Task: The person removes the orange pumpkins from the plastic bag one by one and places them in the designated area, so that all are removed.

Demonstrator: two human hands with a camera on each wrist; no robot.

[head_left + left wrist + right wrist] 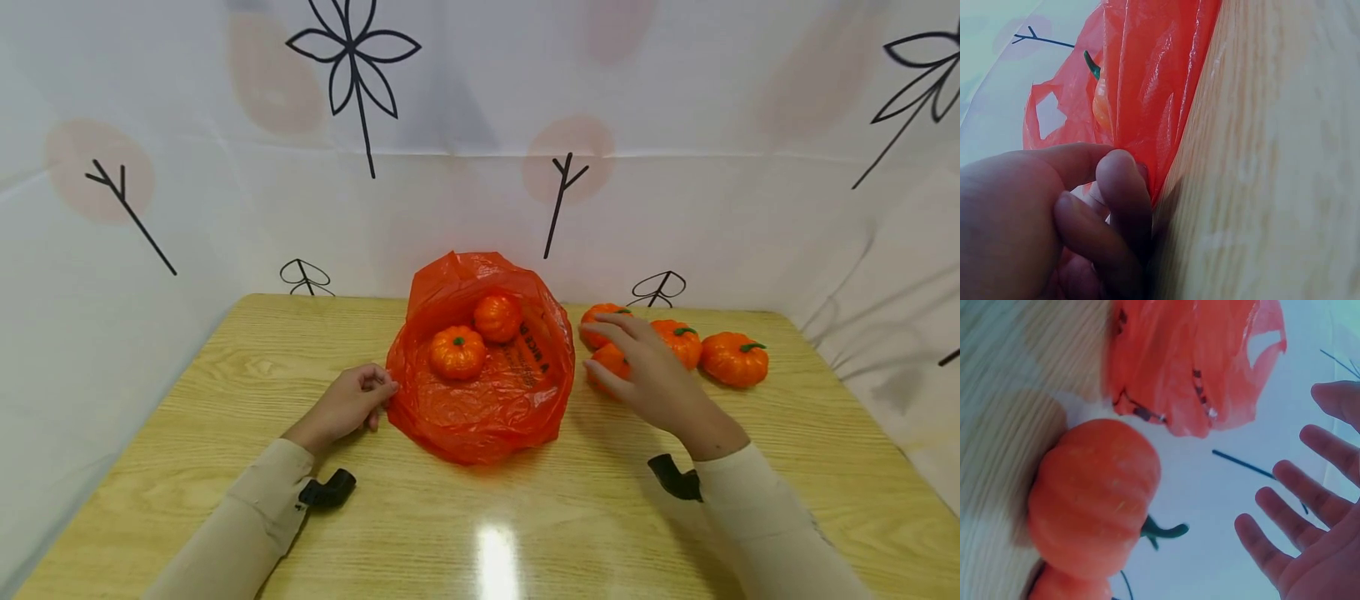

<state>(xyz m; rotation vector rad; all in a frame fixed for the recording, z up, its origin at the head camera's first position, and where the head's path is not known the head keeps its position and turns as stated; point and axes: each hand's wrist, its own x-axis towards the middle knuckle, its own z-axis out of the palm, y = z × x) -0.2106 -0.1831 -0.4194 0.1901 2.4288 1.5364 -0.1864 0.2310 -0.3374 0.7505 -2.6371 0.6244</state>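
A red plastic bag (480, 433) stands open on the table with two small orange pumpkins in it, a front pumpkin (457, 352) and a rear pumpkin (497, 318). My left hand (350, 406) pinches the bag's left rim between thumb and finger, as the left wrist view also shows. To the right of the bag, my right hand (645, 375) hovers above a group of pumpkins, fingers spread and holding nothing. Partly under that hand is the nearest pumpkin (611, 367). In the right wrist view a pumpkin (1094, 497) with a green stem lies apart from the fingers.
Beside the right hand are a back pumpkin (596, 327), a middle pumpkin (678, 342) and a far-right pumpkin (733, 360). The wooden table (420, 525) ends at a white patterned cloth (465, 200) behind the bag.
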